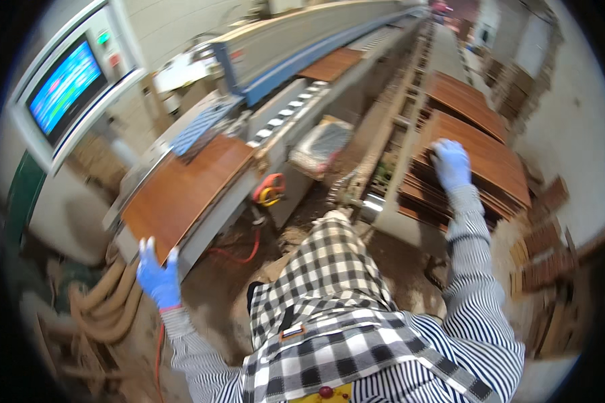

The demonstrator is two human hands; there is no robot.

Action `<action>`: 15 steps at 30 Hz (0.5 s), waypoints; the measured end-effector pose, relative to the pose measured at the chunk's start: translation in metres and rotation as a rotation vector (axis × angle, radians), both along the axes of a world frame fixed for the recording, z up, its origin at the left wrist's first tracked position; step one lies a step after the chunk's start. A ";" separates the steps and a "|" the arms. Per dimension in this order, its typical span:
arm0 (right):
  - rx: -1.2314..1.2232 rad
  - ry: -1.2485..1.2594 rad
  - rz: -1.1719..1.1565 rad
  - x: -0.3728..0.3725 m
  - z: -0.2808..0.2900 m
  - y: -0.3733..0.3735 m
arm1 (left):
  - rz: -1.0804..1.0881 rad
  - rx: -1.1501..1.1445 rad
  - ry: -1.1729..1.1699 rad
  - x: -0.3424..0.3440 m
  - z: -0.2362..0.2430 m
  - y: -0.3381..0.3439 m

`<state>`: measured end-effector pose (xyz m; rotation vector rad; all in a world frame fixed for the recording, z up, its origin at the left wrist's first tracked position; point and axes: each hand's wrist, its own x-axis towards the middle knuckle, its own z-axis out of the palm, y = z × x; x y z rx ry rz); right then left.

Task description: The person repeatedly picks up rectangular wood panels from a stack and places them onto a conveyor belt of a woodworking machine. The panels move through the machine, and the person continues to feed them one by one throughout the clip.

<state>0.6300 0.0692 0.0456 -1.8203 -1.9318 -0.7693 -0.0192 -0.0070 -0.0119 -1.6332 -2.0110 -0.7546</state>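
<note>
My left hand (159,277), in a blue glove, has its fingers apart at the near end of a reddish-brown wood panel (188,185). The fingertips touch the panel's edge. That panel lies flat on the infeed of a long machine (302,57). My right hand (452,164), also gloved in blue, is at the left edge of a stack of similar wood panels (487,158). Its fingers are bent and closed on the top panel's edge; the fingertips are partly blurred.
Another panel (331,65) lies farther along the machine. A lit screen (66,84) stands at left. An orange-and-yellow round piece (269,190) sits by the machine's side. Behind the stack lie more panels (467,101) on a conveyor (447,57). Hoses (107,312) coil at lower left.
</note>
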 end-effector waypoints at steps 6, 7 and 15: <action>0.064 -0.026 0.083 -0.011 -0.015 -0.051 | -0.050 0.067 -0.025 0.012 0.014 0.004; 0.111 -0.083 0.089 -0.015 -0.015 -0.066 | -0.046 0.055 -0.021 0.012 0.011 0.008; 0.087 1.856 0.013 0.066 -0.055 -0.070 | 0.080 0.013 -0.047 0.009 0.003 -0.007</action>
